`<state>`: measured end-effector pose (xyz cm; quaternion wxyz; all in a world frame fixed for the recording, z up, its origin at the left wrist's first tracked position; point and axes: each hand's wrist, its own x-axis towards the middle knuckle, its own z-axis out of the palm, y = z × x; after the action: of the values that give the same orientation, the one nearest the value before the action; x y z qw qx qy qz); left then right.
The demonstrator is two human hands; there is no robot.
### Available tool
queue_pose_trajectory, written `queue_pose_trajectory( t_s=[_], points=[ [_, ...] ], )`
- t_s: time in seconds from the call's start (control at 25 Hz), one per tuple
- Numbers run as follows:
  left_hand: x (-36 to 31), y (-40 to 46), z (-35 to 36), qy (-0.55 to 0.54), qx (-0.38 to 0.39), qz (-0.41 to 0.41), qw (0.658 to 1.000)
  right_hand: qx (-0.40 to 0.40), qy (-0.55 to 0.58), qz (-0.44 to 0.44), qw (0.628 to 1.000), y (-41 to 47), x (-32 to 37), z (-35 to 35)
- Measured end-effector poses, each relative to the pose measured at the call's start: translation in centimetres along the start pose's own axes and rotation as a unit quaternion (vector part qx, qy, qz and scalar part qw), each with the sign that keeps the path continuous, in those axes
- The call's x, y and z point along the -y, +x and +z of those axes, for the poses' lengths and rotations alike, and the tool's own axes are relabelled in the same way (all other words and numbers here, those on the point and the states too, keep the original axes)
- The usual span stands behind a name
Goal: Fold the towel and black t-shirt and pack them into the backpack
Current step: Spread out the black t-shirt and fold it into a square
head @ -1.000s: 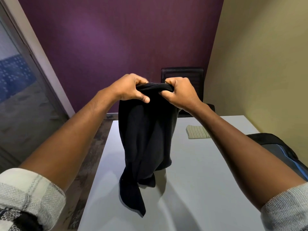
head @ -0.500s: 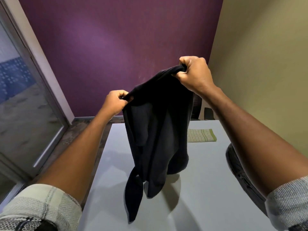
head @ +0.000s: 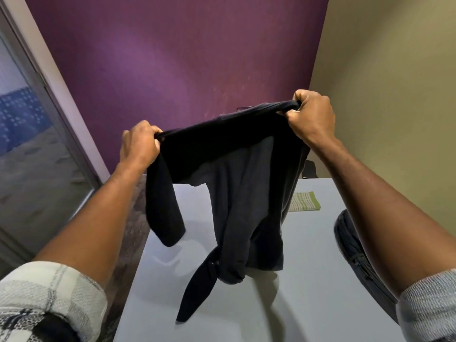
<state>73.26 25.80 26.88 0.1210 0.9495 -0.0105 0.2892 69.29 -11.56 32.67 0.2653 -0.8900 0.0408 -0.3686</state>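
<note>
item: rolled sleeves (head: 49,297), pale checked cloth, lower left and lower right corners of the frame; bare forearms rise from them toward centre.
item: tabletop (head: 308,304), pale grey, lower centre to right; the shirt's shadow lies on it.
item: backpack (head: 355,257), dark grey, at the tabletop's right edge, partly hidden behind the right forearm; whether it is open cannot be told.
item: black t-shirt (head: 237,193), centre of the frame, held up in the air above the tabletop, top edge stretched between both hands and slanting up to the right; one sleeve hangs at left, the body droops bunched and twisted, its lowest tail at or just above the tabletop at lower centre.
item: left hand (head: 139,144), left of centre, grip closed, fingers curled round the shirt's top edge.
item: right hand (head: 313,117), upper right of centre, higher than the left, grip closed on the same edge.
item: towel (head: 304,204), striped pale and green, folded flat on the far right part of the tabletop, partly hidden behind the shirt.
item: purple wall (head: 172,58), upper centre; beige wall at right; glass door at left.
</note>
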Motion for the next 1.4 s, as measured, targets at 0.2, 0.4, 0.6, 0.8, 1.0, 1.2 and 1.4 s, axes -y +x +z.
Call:
queue_pose_trajectory(
  t_s=[0.2, 0.4, 0.6, 0.8, 1.0, 1.2, 1.4],
  points=[
    [-0.6, 0.1, -1.8, -0.086, -0.099, -0.118, 0.984, -0.023, -0.008, 0.042, 0.999, 0.2, -1.2, -0.7],
    [-2.8, 1.5, -3.2, -0.174, -0.122, -0.168, 0.963, -0.025, -0.015, 0.080, 0.996, -0.7, -2.3, -0.2],
    [-6.9, 2.2, -4.1, -0.349, -0.052, -0.154, 0.923, 0.091, -0.093, 0.098, 0.987, -2.2, -2.9, 1.5],
    [-13.9, -0.4, -1.7, -0.364, 0.080, -0.059, 0.926, 0.348, 0.207, 0.096, 0.909, -5.0, 1.2, 4.2],
    [-15.8, -1.4, -1.4, -0.516, 0.216, -0.051, 0.827, 0.315, 0.307, 0.036, 0.898, -6.9, 3.4, 6.2],
    [-13.7, -6.4, 2.1, -0.677, 0.209, -0.262, 0.655, 0.272, 0.319, 0.109, 0.901, -6.1, 2.7, 6.2],
    [-10.7, -16.6, 9.9, -0.421, 0.329, -0.220, 0.816, 0.262, 0.357, 0.187, 0.877, -5.0, 4.1, 5.4]
  ],
)
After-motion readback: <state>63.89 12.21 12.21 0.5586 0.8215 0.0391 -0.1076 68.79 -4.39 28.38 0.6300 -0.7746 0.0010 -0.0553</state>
